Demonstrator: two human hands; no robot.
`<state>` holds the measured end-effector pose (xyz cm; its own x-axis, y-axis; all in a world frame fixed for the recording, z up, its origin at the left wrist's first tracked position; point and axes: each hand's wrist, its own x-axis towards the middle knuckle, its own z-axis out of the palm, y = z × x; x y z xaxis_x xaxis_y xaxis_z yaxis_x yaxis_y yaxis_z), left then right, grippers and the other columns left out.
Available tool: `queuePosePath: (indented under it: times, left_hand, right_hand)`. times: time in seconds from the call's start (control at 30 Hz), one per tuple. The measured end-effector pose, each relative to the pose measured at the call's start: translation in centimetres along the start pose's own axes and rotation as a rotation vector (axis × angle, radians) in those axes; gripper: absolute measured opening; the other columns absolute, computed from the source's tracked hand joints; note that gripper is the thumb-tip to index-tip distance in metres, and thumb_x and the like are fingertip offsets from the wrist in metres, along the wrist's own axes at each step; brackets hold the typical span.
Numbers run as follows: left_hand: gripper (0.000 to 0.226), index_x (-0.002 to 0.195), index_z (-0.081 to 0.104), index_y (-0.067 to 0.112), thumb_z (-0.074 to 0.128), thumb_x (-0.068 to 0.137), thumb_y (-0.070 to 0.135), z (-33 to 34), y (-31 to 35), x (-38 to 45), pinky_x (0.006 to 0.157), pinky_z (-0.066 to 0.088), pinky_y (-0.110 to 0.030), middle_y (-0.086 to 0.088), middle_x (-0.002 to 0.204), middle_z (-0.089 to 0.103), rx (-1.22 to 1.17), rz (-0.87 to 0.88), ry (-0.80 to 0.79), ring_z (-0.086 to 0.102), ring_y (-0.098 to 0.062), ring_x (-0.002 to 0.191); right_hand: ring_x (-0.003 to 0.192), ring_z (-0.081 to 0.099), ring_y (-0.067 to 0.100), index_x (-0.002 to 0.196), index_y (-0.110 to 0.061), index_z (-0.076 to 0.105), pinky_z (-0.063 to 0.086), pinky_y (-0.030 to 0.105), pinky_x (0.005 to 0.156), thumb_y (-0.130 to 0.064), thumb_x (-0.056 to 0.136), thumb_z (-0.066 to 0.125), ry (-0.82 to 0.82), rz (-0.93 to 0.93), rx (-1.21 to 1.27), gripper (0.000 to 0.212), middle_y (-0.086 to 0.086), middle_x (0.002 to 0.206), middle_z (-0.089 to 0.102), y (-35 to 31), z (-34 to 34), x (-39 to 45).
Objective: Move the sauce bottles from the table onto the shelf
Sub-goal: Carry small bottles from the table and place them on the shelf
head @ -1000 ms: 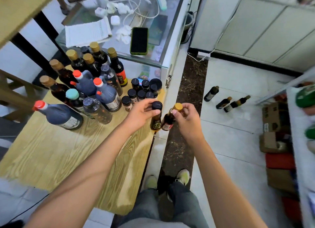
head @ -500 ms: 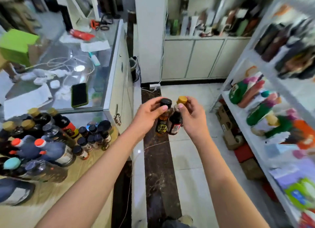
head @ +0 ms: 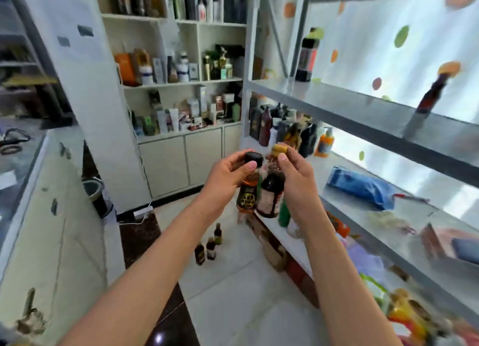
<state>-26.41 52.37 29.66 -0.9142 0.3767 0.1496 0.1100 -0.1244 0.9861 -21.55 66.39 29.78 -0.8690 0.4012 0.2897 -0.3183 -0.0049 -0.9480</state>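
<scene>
My left hand [head: 228,174] grips a small amber bottle with a black cap [head: 248,194] by its neck. Beside it my right hand [head: 298,180] holds a dark sauce bottle with a yellow cap [head: 269,198], fingers round its top. The two bottles hang side by side, almost touching, in front of the metal shelf unit [head: 363,107] on my right. A tall dark bottle [head: 431,91] stands on the upper shelf board. The table is out of view.
Three small dark bottles [head: 208,247] stand on the tiled floor below my hands. A blue packet [head: 360,187] and several bottles [head: 290,133] lie on the middle shelf board. White cabinets with stocked shelves [head: 181,148] fill the back wall; a counter [head: 51,216] runs along the left.
The view has swung right and upward, away from the table, toward the shelf unit. Both hands keep the same bottles and have risen with them to the middle shelf's height.
</scene>
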Motion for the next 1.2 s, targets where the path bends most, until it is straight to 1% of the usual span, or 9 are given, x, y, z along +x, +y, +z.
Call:
queuePosePath:
  times: [0.2, 0.37, 0.5, 0.6, 0.7, 0.87, 0.97, 1.13, 1.2]
  left_hand:
    - [0.036, 0.129, 0.059, 0.015, 0.062, 0.093, 0.013, 9.1, 1.1, 6.0, 0.088, 0.055, -0.028, -0.004, 0.116, 0.070, -0.060, 0.056, -0.126, 0.068, -0.016, 0.104]
    - [0.037, 0.131, 0.057, 0.011, 0.059, 0.095, 0.011, 15.7, 1.9, 10.8, 0.074, 0.056, -0.017, -0.006, 0.118, 0.069, -0.066, 0.063, -0.233, 0.067, -0.012, 0.098]
    - [0.033, 0.128, 0.060, 0.008, 0.059, 0.095, 0.011, 20.6, 2.1, 15.2, 0.056, 0.047, -0.009, 0.000, 0.101, 0.070, -0.077, 0.096, -0.314, 0.067, 0.003, 0.070]
    - [0.031, 0.126, 0.061, 0.008, 0.060, 0.095, 0.011, 24.1, 2.2, 19.1, 0.061, 0.050, -0.011, 0.003, 0.099, 0.070, -0.103, 0.130, -0.390, 0.067, 0.003, 0.072]
    - [0.030, 0.123, 0.064, 0.012, 0.063, 0.093, 0.013, 27.2, 2.1, 23.5, 0.082, 0.056, -0.024, 0.000, 0.106, 0.072, -0.133, 0.167, -0.444, 0.069, -0.007, 0.088]
    - [0.023, 0.115, 0.066, 0.015, 0.064, 0.092, 0.013, 31.5, 2.1, 31.6, 0.080, 0.056, -0.026, 0.001, 0.102, 0.074, -0.175, 0.215, -0.561, 0.069, -0.008, 0.086]
    - [0.019, 0.110, 0.066, 0.022, 0.064, 0.093, 0.014, 34.1, 2.4, 36.3, 0.088, 0.055, -0.031, 0.004, 0.104, 0.073, -0.151, 0.258, -0.583, 0.068, -0.008, 0.091]
    - [0.023, 0.117, 0.065, 0.018, 0.062, 0.094, 0.015, 38.1, 1.6, 41.8, 0.098, 0.052, -0.040, 0.003, 0.111, 0.071, -0.123, 0.286, -0.632, 0.066, -0.014, 0.104]
    - [0.022, 0.113, 0.066, 0.023, 0.063, 0.094, 0.014, 39.4, 0.7, 43.1, 0.099, 0.051, -0.044, 0.002, 0.110, 0.072, -0.142, 0.259, -0.664, 0.066, -0.017, 0.104]
  right_hand:
    - [0.085, 0.069, 0.008, 0.122, -0.009, 0.060, 0.053, 0.020, 0.070, -0.013, 0.102, 0.049, 0.143, -0.016, 0.008, 0.023, 0.006, 0.105, 0.071, -2.7, -8.0, 5.1]
    - [0.077, 0.069, 0.007, 0.121, -0.004, 0.058, 0.053, 0.019, 0.065, -0.011, 0.102, 0.049, 0.299, -0.042, 0.045, 0.023, 0.012, 0.106, 0.071, -4.4, -14.1, 8.6]
    - [0.087, 0.068, 0.010, 0.118, -0.004, 0.062, 0.054, 0.023, 0.077, -0.009, 0.101, 0.051, 0.377, -0.113, -0.056, 0.021, 0.003, 0.101, 0.072, -5.1, -18.5, 11.8]
    - [0.088, 0.066, 0.015, 0.116, -0.004, 0.064, 0.053, 0.026, 0.078, -0.009, 0.100, 0.052, 0.445, -0.149, -0.135, 0.020, 0.004, 0.101, 0.071, -5.7, -21.4, 15.2]
    - [0.087, 0.065, 0.016, 0.112, -0.004, 0.066, 0.053, 0.026, 0.077, -0.008, 0.099, 0.053, 0.507, -0.184, -0.205, 0.019, 0.006, 0.100, 0.070, -6.4, -24.1, 18.9]
    - [0.084, 0.066, 0.008, 0.109, -0.006, 0.068, 0.053, 0.018, 0.071, -0.007, 0.099, 0.053, 0.570, -0.203, -0.306, 0.018, 0.002, 0.099, 0.071, -6.8, -27.6, 25.2]
    - [0.085, 0.066, 0.009, 0.111, -0.004, 0.067, 0.053, 0.016, 0.069, -0.007, 0.099, 0.053, 0.604, -0.202, -0.331, 0.019, 0.006, 0.103, 0.071, -6.6, -29.3, 29.0]
    - [0.095, 0.068, 0.017, 0.105, -0.017, 0.070, 0.054, 0.035, 0.087, -0.014, 0.095, 0.059, 0.662, -0.173, -0.370, 0.015, 0.007, 0.110, 0.072, -5.7, -32.8, 34.0]
    - [0.096, 0.067, 0.017, 0.104, -0.018, 0.070, 0.053, 0.035, 0.088, -0.014, 0.094, 0.059, 0.704, -0.149, -0.352, 0.016, 0.005, 0.109, 0.072, -5.0, -34.3, 34.9]
